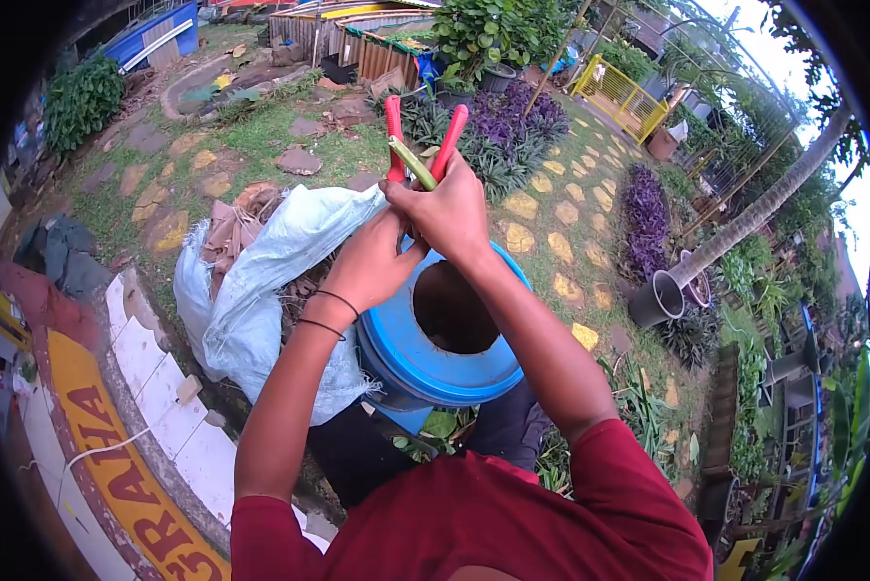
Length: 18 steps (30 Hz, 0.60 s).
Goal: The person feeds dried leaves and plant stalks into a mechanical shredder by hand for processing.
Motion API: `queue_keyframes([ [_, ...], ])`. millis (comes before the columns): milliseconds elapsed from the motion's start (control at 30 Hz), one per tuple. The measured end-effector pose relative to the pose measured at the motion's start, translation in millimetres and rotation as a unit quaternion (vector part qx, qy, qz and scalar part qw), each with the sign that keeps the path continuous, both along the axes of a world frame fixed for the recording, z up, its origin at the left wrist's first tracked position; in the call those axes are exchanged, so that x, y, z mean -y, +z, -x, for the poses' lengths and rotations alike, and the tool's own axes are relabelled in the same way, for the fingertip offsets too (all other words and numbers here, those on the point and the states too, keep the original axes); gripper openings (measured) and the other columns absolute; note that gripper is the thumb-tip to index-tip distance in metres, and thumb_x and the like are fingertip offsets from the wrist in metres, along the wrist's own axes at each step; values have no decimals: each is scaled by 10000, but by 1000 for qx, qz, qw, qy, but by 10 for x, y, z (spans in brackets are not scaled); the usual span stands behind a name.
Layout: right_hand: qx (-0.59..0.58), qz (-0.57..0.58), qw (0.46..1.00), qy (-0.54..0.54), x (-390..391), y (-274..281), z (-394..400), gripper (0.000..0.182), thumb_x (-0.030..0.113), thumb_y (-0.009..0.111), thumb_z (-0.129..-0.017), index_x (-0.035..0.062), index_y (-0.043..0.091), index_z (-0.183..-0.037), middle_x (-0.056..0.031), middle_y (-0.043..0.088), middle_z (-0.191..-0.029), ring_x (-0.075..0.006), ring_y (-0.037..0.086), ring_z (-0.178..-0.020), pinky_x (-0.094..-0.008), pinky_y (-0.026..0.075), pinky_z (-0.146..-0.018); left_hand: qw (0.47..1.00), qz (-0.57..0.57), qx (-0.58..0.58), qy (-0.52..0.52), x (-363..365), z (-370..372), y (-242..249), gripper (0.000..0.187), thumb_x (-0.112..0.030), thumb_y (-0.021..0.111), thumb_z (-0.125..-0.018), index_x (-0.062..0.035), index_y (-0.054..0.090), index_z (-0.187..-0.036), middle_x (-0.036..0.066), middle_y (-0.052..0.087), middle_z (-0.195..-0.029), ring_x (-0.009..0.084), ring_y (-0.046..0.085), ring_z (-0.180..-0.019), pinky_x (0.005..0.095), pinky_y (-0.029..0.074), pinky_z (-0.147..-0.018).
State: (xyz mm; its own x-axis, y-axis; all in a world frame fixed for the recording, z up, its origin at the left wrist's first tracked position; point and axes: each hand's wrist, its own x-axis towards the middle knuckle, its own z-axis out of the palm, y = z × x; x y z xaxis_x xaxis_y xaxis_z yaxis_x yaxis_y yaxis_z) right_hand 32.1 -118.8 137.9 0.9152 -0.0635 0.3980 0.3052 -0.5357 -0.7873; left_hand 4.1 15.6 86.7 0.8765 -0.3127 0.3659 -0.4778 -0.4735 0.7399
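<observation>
Here, green stalk (415,165): above the blue bucket's (406,360) far side; likely light, firm, slightly slippery; best held mid-length.
Red-handled tool (450,137): beside the stalk, above the bucket; probably stiff; best held by its grips.
Right hand (447,208): curled around the stalk.
Left hand (362,266): fingers bent against the right; hold hidden, cannot tell.

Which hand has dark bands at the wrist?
The left hand: two thin black bands circle its wrist, while the right hand's wrist is bare.
</observation>
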Motion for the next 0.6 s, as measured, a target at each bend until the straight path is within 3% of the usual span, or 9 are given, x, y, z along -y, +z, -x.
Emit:
queue_keyframes([
  [33, -1, -2, 1000, -3, 4, 21, -21, 445, 244, 874, -694, 26, 553, -912, -73, 663, -756, -137, 635, -633, -322, 525, -601, 1000, -2, -1, -3, -53, 26, 42, 381, -191, 649, -931, 27, 560, -1230, 171, 643, -990, 289, 615, -819, 382, 497, -775],
  [100, 16, -57, 998, 5, -6, 91, -38, 418, 199, 855, -702, 20, 539, -911, -55, 636, -736, -114, 612, -613, -304, 512, -559, 996, 47, -72, -35, -152, 55, 72, 332, -277, 650, -949, 28, 583, -1064, 164, 623, -936, 299, 605, -794, 393, 494, -746],
  [133, 23, -99, 994, 26, -33, 185, 24, 382, 146, 823, -723, 11, 530, -928, -31, 603, -713, -98, 587, -597, -288, 497, -524, 997, 45, -53, -40, -215, 45, 36, 336, -301, 629, -983, 26, 608, -1058, 102, 622, -914, 194, 566, -742, 333, 488, -732],
  [233, 59, -129, 988, 61, 17, 210, -72, 363, 94, 802, -733, 4, 526, -950, -27, 596, -715, -95, 578, -580, -280, 493, -502, 976, 153, -133, -75, -437, 36, -84, 337, -326, 557, -1036, -5, 610, -1123, 15, 599, -920, 95, 523, -768, 274, 468, -733],
  [300, 72, -139, 985, 66, 86, 285, -19, 357, 84, 814, -756, 27, 504, -924, -17, 582, -712, -94, 580, -574, -278, 490, -486, 977, 152, -138, -58, -672, -42, -359, 348, -344, 518, -1052, -18, 622, -1115, -8, 599, -921, 89, 521, -761, 264, 471, -742],
  [367, 40, -244, 960, 128, 196, 349, 80, 388, 121, 841, -778, 61, 469, -871, -11, 569, -708, -96, 580, -564, -279, 484, -473, 959, 185, -216, 6, -929, -167, -785, 343, -337, 516, -1052, -21, 633, -1112, -2, 603, -905, 80, 508, -740, 263, 472, -733],
  [500, 42, -325, 937, 118, 498, 60, 90, 377, 118, 816, -819, 116, 440, -822, 22, 515, -679, -87, 521, -530, -264, 425, -432, 952, -117, -262, 111, -1540, -372, -2137, 409, -368, 559, -994, 0, 656, -1144, 122, 696, -972, 232, 654, -857, 360, 514, -807],
  [567, -4, -350, 935, 61, 607, -96, 110, 357, 130, 809, -831, 142, 454, -804, 33, 511, -680, -64, 455, -507, -233, 359, -449, 840, -302, -450, 24, -1811, -355, -2509, 447, -403, 576, -961, -20, 665, -1174, 178, 707, -1105, 308, 677, -1000, 403, 511, -889],
  [600, -25, -351, 935, 38, 602, -110, 193, 321, 146, 811, -832, 147, 490, -827, 42, 512, -686, -52, 449, -518, -226, 334, -470, 827, -394, -396, -69, -2022, -430, -3042, 455, -420, 573, -947, -42, 678, -1178, 183, 703, -1141, 320, 674, -1032, 412, 510, -905],
])
